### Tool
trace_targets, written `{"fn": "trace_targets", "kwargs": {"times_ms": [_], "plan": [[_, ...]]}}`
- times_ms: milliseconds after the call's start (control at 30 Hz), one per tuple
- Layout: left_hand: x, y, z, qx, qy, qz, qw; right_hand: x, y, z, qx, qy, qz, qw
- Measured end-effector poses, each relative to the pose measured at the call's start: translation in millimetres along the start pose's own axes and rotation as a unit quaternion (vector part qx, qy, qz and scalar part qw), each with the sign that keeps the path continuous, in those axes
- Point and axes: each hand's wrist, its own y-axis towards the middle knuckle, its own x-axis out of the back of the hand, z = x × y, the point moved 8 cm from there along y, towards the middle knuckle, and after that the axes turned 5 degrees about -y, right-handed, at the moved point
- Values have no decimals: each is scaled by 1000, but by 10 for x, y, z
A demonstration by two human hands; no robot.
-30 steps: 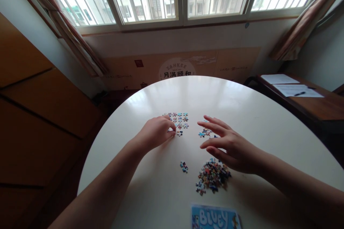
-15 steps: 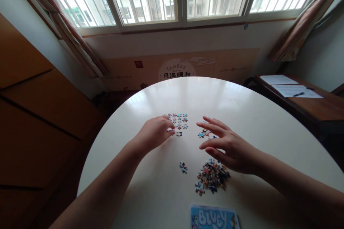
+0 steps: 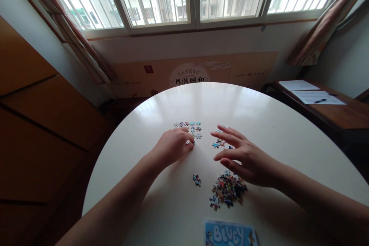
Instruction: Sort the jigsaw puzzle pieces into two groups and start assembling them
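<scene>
Beyond the left hand — curled at a puzzle piece, grip unclear — rows of pieces lie sorted; just nearside of the right hand, fingers spread, holding nothing, a pile sits unsorted.

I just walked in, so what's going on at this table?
A person's left hand is at a mostly hidden jigsaw piece, its grip unclear, by spaced rows of pieces on a white table. The right hand is spread by a small cluster, holding nothing visible. Nearer lie a mixed pile and a blue item marked Bluey.
</scene>
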Motion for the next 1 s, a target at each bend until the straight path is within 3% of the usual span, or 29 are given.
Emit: {"fn": "trace_targets", "kwargs": {"times_ms": [633,767,867,1000], "plan": [[71,-20,-31,-18,-20,-9,1000,-14,1,21,0,4,9,1000],[55,-122,-177,-76,-62,98,990,-118,8,94,-3,13,32,999],[-11,-207,-249,-67,-78,181,978,-122,8,86,-12,18,20,1000],[-86,-241,-342,-63,-85,214,971,49,-7,-71,-52,21,-43,997]]}}
